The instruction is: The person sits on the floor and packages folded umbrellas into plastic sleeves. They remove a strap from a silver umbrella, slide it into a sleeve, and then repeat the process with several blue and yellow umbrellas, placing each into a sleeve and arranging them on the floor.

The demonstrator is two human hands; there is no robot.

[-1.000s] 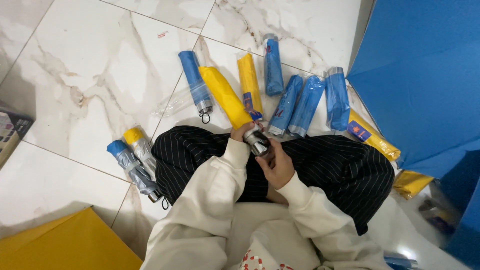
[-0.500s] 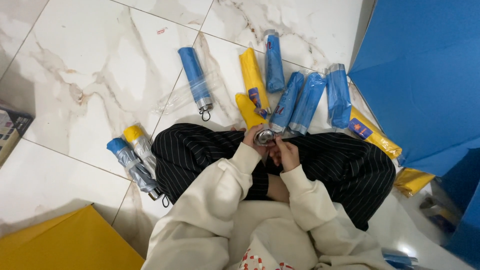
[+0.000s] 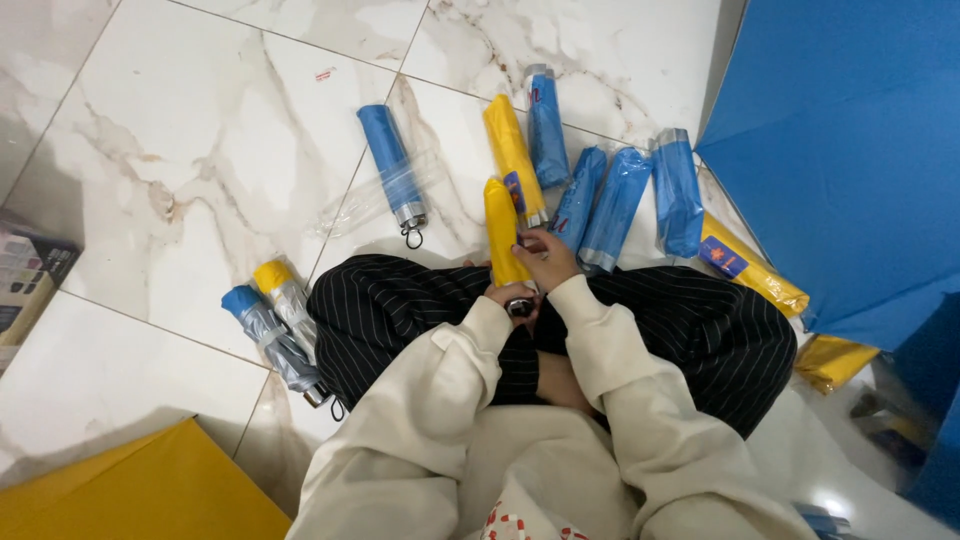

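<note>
Seated person on white marble floor tiles (image 3: pixel 180 150). The left hand (image 3: pixel 508 297) is closed around the handle end of a folded yellow umbrella (image 3: pixel 501 232) held upright above the striped trousers (image 3: pixel 400 310); the right hand (image 3: pixel 545 257) pinches its lower shaft with the fingertips. Blue sleeved umbrellas (image 3: pixel 610 205) lie just beside it to the right, a lone blue umbrella (image 3: pixel 392 175) to the left with bare tile between. An open blue canopy (image 3: pixel 850 150) bounds the right edge
</note>
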